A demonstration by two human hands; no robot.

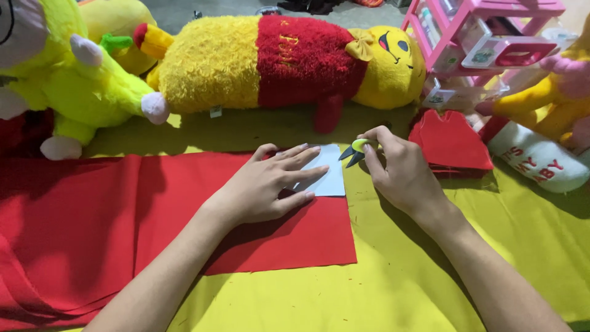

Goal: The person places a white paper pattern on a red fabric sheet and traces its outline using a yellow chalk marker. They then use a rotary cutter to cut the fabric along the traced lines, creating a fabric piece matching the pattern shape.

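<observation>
Pale card (pixel 330 174) flat on red cloth (pixel 123 215) under spread left hand (pixel 270 184); right hand (pixel 399 172) closed around small snips (pixel 355 151).

The left hand (pixel 264 184) lies flat over the pale card (pixel 329 175), covering most of its left part. The right hand (pixel 399 172) wraps the small scissors (pixel 355 151), so only the dark blade tips and a bit of yellow-green handle show. The red cloth (pixel 184 215) runs off the lower left of the frame. The green plush toy (pixel 74 80) is cut off at the upper left, the pink rack (pixel 485 37) at the top right.
</observation>
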